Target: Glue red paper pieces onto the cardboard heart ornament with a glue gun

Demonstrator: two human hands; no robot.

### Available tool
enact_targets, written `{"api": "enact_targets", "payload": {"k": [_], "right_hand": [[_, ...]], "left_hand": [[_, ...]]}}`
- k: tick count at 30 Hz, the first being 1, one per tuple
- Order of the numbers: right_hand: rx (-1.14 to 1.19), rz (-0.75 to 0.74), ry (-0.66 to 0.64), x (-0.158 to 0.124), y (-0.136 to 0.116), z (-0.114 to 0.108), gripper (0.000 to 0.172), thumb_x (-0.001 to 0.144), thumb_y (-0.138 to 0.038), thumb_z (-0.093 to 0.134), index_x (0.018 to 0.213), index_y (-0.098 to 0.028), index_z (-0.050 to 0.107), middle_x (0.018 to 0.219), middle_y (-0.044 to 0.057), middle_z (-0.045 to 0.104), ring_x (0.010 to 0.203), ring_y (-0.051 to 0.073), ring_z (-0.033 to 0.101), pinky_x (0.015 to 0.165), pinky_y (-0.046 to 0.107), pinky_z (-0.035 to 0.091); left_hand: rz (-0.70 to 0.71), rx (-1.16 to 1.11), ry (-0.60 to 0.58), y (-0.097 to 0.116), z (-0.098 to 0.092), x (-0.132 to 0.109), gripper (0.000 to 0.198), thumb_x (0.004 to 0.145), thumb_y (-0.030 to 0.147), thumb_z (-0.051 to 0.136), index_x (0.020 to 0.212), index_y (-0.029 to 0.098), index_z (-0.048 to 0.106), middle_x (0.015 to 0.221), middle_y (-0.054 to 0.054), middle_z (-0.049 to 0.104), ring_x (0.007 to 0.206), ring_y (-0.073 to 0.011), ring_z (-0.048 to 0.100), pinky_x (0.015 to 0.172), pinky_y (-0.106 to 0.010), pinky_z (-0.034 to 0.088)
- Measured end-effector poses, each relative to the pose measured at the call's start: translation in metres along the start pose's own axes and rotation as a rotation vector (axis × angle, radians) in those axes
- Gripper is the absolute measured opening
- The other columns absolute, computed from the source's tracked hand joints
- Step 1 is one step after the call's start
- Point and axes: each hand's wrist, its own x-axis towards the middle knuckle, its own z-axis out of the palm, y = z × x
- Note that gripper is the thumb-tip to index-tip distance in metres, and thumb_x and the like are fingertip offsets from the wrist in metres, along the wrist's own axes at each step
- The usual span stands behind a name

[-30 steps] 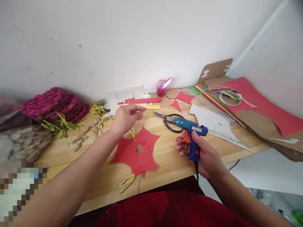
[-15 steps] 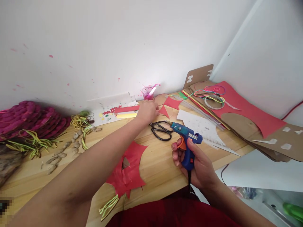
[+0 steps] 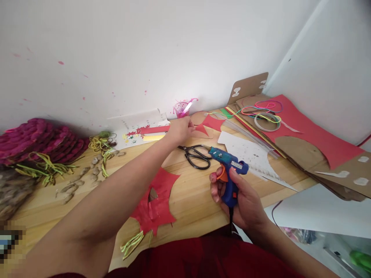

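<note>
My right hand [image 3: 242,199] is wrapped round the handle of a blue glue gun [image 3: 231,189] with an orange trigger. The gun's nozzle points left, close to black-handled scissors [image 3: 198,157] on the wooden table. Stretched across to the back of the table, my left hand [image 3: 181,129] has its fingers curled together beside a small red paper scrap [image 3: 202,129]. What those fingers hold, if anything, is hidden. A pink-stained cup [image 3: 182,109] stands just behind this hand. Under my left forearm lies a spiky red paper shape [image 3: 162,200], with yellow-green yarn [image 3: 131,245] at its lower end.
White paper [image 3: 246,152] lies right of the scissors. Cardboard sheets [image 3: 304,152], red paper [image 3: 292,119], a tape roll [image 3: 267,122] and coloured cord [image 3: 246,111] pile up at right. Peanut shells [image 3: 77,179] and purple bundled pieces [image 3: 40,139] are at left.
The view has shifted slightly. My left hand has moved a little up and left, still by the red scraps. My right hand keeps hold of the glue gun in nearly the same place.
</note>
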Motion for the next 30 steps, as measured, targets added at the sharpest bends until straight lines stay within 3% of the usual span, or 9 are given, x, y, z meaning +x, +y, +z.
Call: {"api": "enact_targets", "payload": {"k": [4, 5, 8, 10, 12, 16, 19, 23, 30], "right_hand": [[-0.013, 0.009, 0.001, -0.001, -0.004, 0.0, 0.026, 0.08, -0.044, 0.078, 0.084, -0.018, 0.074, 0.08, 0.003, 0.07, 0.058, 0.01, 0.064, 0.05, 0.017, 0.052], [-0.027, 0.014, 0.006, -0.001, -0.005, 0.0, 0.026, 0.079, -0.044, 0.079, 0.084, -0.018, 0.074, 0.08, 0.002, 0.071, 0.058, 0.01, 0.064, 0.051, 0.017, 0.052], [-0.074, 0.022, 0.03, -0.001, -0.005, 0.0, 0.027, 0.076, -0.045, 0.081, 0.084, -0.019, 0.074, 0.08, 0.002, 0.071, 0.059, 0.011, 0.064, 0.05, 0.017, 0.054], [-0.102, 0.024, 0.047, -0.001, -0.004, 0.001, 0.028, 0.075, -0.045, 0.081, 0.084, -0.02, 0.074, 0.079, 0.002, 0.07, 0.058, 0.01, 0.064, 0.049, 0.016, 0.054], [-0.125, 0.025, 0.055, -0.001, -0.004, 0.002, 0.029, 0.073, -0.045, 0.083, 0.084, -0.02, 0.074, 0.079, 0.001, 0.07, 0.057, 0.01, 0.064, 0.049, 0.016, 0.054], [-0.159, 0.005, 0.071, -0.001, -0.002, 0.006, 0.032, 0.067, -0.045, 0.087, 0.082, -0.019, 0.074, 0.078, 0.001, 0.071, 0.058, 0.011, 0.065, 0.05, 0.016, 0.055], [-0.183, -0.018, 0.1, -0.002, 0.0, 0.01, 0.034, 0.063, -0.045, 0.09, 0.08, -0.02, 0.075, 0.076, 0.0, 0.071, 0.057, 0.01, 0.064, 0.05, 0.016, 0.055], [-0.226, -0.058, 0.129, -0.003, 0.003, 0.013, 0.037, 0.059, -0.046, 0.091, 0.078, -0.019, 0.076, 0.075, 0.001, 0.072, 0.056, 0.01, 0.064, 0.048, 0.015, 0.055], [-0.265, -0.093, 0.147, -0.001, 0.007, 0.015, 0.038, 0.059, -0.047, 0.091, 0.078, -0.018, 0.076, 0.077, 0.002, 0.074, 0.059, 0.011, 0.066, 0.051, 0.016, 0.056]], "left_hand": [[-0.037, -0.159, -0.027, -0.014, -0.044, -0.046, 0.006, 0.084, 0.021, 0.067, 0.089, 0.017, 0.066, 0.084, -0.003, 0.073, 0.079, -0.0152, 0.067, 0.069, -0.025, 0.049], [-0.053, -0.305, -0.05, -0.02, -0.057, -0.062, 0.006, 0.082, 0.021, 0.069, 0.084, 0.017, 0.065, 0.079, -0.002, 0.071, 0.075, -0.0144, 0.066, 0.066, -0.024, 0.048], [-0.11, -0.534, -0.177, -0.043, -0.093, -0.115, 0.014, 0.075, 0.026, 0.078, 0.077, 0.018, 0.067, 0.071, 0.001, 0.067, 0.067, -0.0113, 0.061, 0.061, -0.022, 0.045], [-0.169, -0.586, -0.33, -0.06, -0.105, -0.148, 0.013, 0.074, 0.029, 0.079, 0.077, 0.02, 0.07, 0.07, 0.001, 0.068, 0.065, -0.0109, 0.061, 0.062, -0.022, 0.047], [-0.224, -0.611, -0.413, -0.075, -0.106, -0.175, 0.011, 0.076, 0.03, 0.078, 0.079, 0.021, 0.072, 0.073, 0.001, 0.071, 0.068, -0.0101, 0.062, 0.065, -0.021, 0.048], [-0.316, -0.699, -0.381, -0.089, -0.086, -0.207, 0.011, 0.076, 0.029, 0.077, 0.079, 0.019, 0.072, 0.077, 0.002, 0.069, 0.069, -0.0071, 0.058, 0.065, -0.017, 0.046], [-0.401, -0.768, -0.325, -0.087, -0.073, -0.215, 0.013, 0.074, 0.026, 0.078, 0.077, 0.017, 0.069, 0.072, 0.003, 0.064, 0.061, -0.0044, 0.052, 0.054, -0.014, 0.039], [-0.471, -0.79, -0.3, -0.08, -0.07, -0.219, 0.016, 0.073, 0.025, 0.078, 0.076, 0.016, 0.065, 0.066, 0.004, 0.06, 0.052, -0.0042, 0.049, 0.045, -0.015, 0.037], [-0.456, -0.772, -0.266, -0.081, -0.065, -0.226, 0.011, 0.073, 0.02, 0.075, 0.074, 0.016, 0.065, 0.062, 0.003, 0.061, 0.051, -0.0064, 0.052, 0.042, -0.015, 0.041]]}}
